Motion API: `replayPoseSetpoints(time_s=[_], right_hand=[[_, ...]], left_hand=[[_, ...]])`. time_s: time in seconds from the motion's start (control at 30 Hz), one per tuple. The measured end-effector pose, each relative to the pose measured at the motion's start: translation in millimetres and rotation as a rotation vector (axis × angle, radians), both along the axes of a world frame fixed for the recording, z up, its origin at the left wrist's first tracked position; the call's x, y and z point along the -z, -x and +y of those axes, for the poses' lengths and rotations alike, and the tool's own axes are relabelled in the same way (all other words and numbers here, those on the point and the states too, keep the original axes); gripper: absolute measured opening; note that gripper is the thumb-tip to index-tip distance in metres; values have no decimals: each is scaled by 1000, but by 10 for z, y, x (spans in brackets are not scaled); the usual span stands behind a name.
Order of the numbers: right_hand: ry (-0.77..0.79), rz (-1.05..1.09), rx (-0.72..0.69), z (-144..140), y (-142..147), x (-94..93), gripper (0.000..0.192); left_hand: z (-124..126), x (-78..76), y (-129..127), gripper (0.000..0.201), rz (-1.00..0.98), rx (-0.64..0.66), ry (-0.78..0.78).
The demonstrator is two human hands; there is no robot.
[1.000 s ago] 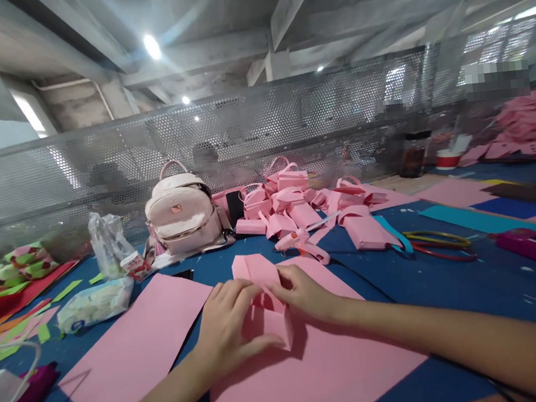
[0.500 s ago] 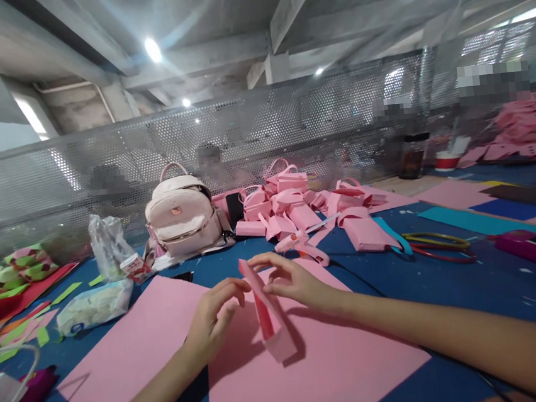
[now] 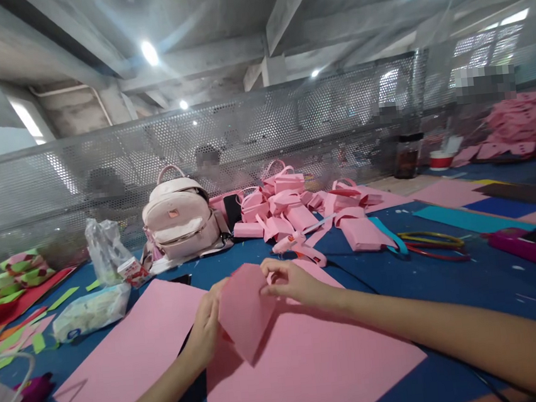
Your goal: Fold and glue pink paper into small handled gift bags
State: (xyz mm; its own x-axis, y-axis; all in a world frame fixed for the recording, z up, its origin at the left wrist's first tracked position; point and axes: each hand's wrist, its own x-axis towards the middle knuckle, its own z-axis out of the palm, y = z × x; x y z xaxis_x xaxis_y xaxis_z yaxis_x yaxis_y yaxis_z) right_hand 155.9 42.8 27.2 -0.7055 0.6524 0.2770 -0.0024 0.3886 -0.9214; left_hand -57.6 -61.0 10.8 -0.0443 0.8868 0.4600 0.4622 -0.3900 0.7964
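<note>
Grip: left hand [image 3: 207,322] + right hand [image 3: 299,283] holding folded pink paper [image 3: 244,310] | pink sheet [image 3: 326,366] beneath

Near edge, blue bench [image 3: 448,297]: folded pink paper piece [image 3: 246,310] in left grip [image 3: 207,325], right grip [image 3: 295,284]; pink paper sheet [image 3: 322,366] beneath.
</note>
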Motion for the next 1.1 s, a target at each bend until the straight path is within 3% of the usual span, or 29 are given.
replayPoseSetpoints(time_s=[0.17,0.27,0.4,0.53,0.73,0.8,0.93,1.1], right_hand=[[-45,110,186,79,14,40,38],[-70,125,223,82,18,55,32],[-78,113,198,67,23,74,24],[-119,108,190,76,-4,72,38],[-185,151,230,121,-18,120,29],[-195,155,243,141,-11,152,38],[-241,146,246,189,-12,181,50],[-325,100,189,231,-59,149,22]], left_hand=[[65,-32,13,54,-90,-55,7],[100,-38,-11,40,-108,-71,11],[123,-22,-39,67,-147,-151,25],[132,-38,-27,81,-154,-196,-8],[134,-16,-9,78,-121,-106,-21],[140,23,-5,82,-70,-75,-28],[161,118,37,82,119,-141,-81],[187,170,123,66,214,-171,-151]])
